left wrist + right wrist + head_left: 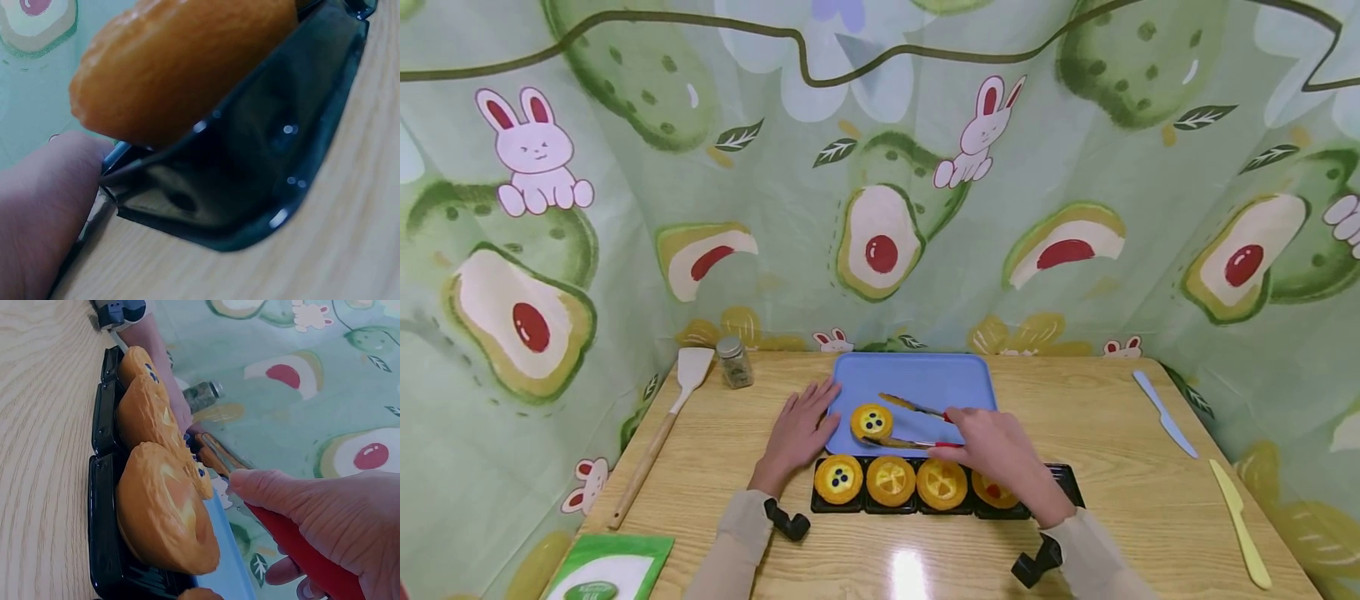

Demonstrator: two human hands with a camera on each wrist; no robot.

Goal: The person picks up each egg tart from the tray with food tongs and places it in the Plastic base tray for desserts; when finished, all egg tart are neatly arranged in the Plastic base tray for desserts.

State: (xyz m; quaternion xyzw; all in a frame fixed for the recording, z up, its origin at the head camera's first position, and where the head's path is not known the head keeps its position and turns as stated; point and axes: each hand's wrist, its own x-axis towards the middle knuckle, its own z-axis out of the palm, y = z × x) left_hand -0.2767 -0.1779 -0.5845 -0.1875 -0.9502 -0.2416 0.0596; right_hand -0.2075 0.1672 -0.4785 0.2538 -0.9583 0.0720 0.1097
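My right hand point(1000, 450) holds a pair of tongs point(913, 407) by their red handles point(294, 547). The arms of the tongs are spread, one tip at the near edge of a blueberry-topped egg tart point(871, 423), the other beyond its far side. That tart lies on the left part of a blue tray point(925, 371). My left hand point(801, 425) rests with fingers extended at the tray's left edge. In front stands a black plastic container point(1067, 482) with a row of several tarts, among them one with blueberries point(838, 479); my right forearm partly covers its right end.
At the left lie a spatula point(658, 446) with a wooden handle and a green-and-white packet point(613, 567). A small shaker jar point(734, 362) stands at the back left. To the right are a blue knife point(1165, 414) and a yellow knife point(1240, 523). A patterned curtain point(790, 292) surrounds the table.
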